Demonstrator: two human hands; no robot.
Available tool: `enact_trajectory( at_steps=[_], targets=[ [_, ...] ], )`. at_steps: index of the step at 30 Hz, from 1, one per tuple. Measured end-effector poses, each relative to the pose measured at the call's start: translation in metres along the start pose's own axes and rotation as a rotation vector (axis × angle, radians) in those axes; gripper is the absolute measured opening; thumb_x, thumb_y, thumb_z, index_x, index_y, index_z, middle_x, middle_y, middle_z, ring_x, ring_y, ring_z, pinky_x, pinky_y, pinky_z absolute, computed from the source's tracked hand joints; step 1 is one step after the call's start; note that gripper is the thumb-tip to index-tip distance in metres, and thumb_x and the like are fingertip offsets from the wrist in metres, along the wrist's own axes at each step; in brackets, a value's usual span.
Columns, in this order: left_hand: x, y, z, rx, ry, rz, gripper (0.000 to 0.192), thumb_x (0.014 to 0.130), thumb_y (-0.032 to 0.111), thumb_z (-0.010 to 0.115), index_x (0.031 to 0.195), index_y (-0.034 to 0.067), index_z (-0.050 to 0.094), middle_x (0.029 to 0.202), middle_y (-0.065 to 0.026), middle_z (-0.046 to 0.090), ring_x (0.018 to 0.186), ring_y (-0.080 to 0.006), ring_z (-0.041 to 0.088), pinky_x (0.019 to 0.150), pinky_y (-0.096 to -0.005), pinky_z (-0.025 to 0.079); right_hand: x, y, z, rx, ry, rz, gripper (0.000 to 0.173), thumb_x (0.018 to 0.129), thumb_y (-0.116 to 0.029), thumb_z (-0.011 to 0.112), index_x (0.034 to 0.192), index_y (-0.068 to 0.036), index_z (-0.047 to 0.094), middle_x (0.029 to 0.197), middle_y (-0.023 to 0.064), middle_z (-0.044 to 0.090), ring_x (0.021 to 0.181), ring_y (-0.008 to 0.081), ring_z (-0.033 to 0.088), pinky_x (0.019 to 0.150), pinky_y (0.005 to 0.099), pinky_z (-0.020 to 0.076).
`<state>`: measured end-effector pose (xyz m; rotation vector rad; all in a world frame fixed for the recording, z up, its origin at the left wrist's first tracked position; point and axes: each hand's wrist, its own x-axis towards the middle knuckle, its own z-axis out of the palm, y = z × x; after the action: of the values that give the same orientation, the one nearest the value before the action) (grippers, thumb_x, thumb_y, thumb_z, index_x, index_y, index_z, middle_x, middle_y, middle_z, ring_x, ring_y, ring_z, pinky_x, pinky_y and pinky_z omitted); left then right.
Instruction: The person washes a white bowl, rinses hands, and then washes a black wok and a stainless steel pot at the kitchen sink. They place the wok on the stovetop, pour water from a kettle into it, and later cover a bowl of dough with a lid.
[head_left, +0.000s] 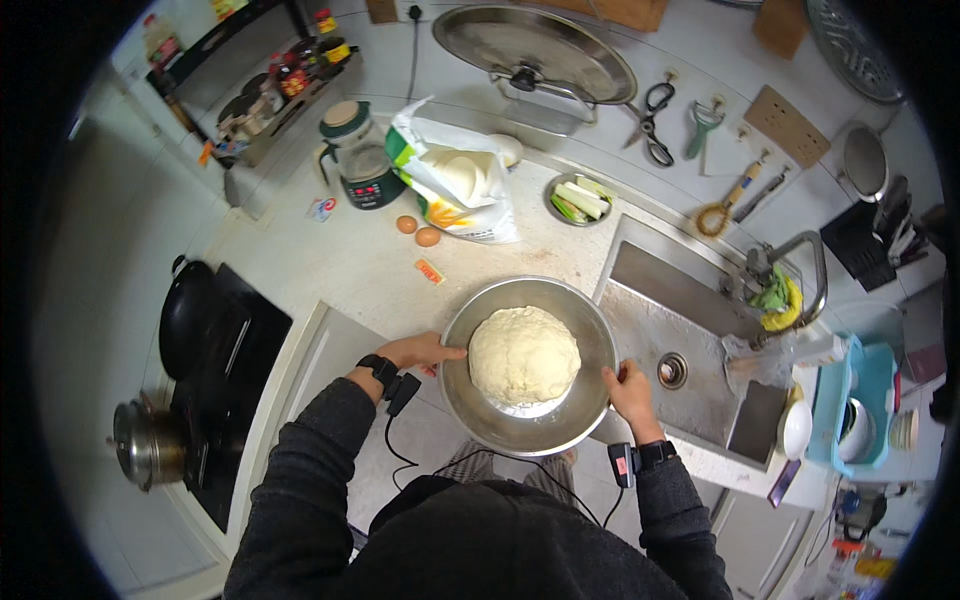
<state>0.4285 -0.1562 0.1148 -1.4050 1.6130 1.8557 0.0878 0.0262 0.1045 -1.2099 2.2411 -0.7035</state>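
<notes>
A wide stainless steel bowl (461, 409) is gripped from both sides at the counter's front edge, its near part out over the floor. Inside it rests a large round mound of pale dough (525, 356). My left hand (420, 351) holds the left rim, thumb over the edge and fingers beneath. On the right rim my right hand (628, 390) has the same sort of grip, with its thumb on top. Both wrists wear black straps with small cabled devices. The underside of the bowl is hidden.
Beyond the bowl stand an open flour bag (472, 199), an electric glass kettle (366, 161), two brown eggs (427, 237) and a dish of cut scallions (581, 201). A steel sink (637, 319) lies right; a black cooktop (240, 352) with a pot (146, 442) lies left.
</notes>
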Motion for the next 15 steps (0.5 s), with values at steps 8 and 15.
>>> enact_trajectory(
  at_steps=[8, 15],
  targets=[
    [0.021, -0.010, -0.014, -0.105, -0.166, 0.072, 0.025, 0.073, 0.015, 0.059, 0.088, -0.005, 0.062, 0.074, -0.0102, 0.061, 0.058, -0.0164, 0.056, 0.055, -0.0274, 0.048, 0.001, -0.001, 0.003, -0.038, 0.046, 0.078, 0.041, 0.080, -0.038, 0.060, 0.079, 0.003, 0.055, 0.068, 0.0215, 0.058, 0.063, 0.0349, 0.058, 0.059, 0.0414, 0.0445],
    [0.022, -0.021, -0.021, -0.217, -0.136, 0.237, 0.027, 0.075, 0.020, 0.056, 0.090, -0.002, 0.062, 0.078, -0.0086, 0.061, 0.062, -0.0179, 0.057, 0.054, -0.0317, 0.051, 0.036, 0.014, 0.002, 0.231, 0.005, -0.015, 0.028, 0.087, -0.023, 0.058, 0.087, 0.005, 0.055, 0.073, 0.0076, 0.058, 0.068, 0.0139, 0.052, 0.062, 0.0290, 0.0434]
  ],
)
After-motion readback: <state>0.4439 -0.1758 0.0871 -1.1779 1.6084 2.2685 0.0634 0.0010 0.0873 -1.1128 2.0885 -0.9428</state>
